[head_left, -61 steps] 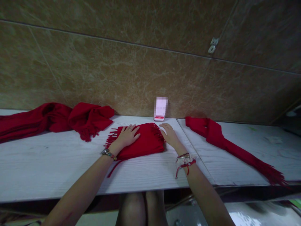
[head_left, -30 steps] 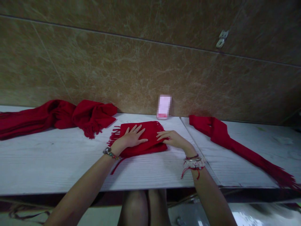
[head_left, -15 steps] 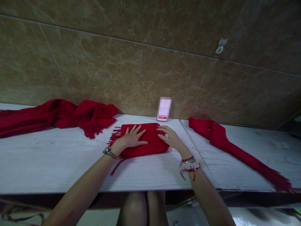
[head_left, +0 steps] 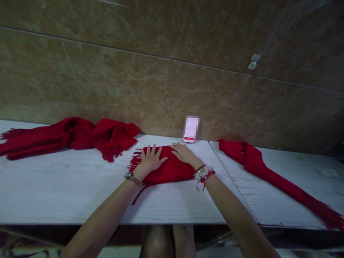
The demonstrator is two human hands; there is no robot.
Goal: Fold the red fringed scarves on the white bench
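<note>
A red scarf (head_left: 170,170), folded into a flat rectangle, lies on the white table before me, its fringe sticking out at the left side. One thin red strand trails from its lower left corner toward me. My left hand (head_left: 152,162) rests flat on the left part of the scarf with its fingers spread. On the upper right part lies my right hand (head_left: 185,153), fingers stretched out to the left and palm down. Neither hand grips the cloth. The scarf's right end is partly hidden under my right hand and wrist.
To the left lies a bunched red scarf (head_left: 77,134) against the wall. Another red scarf (head_left: 268,173) stretches across the right of the table (head_left: 80,193). A phone (head_left: 191,129) leans on the tiled wall (head_left: 150,93). A seam crosses the table right of my hands.
My right hand has moved left from the folded scarf's right edge onto its top. My left hand stays spread on the cloth. The whole view has shifted slightly.
</note>
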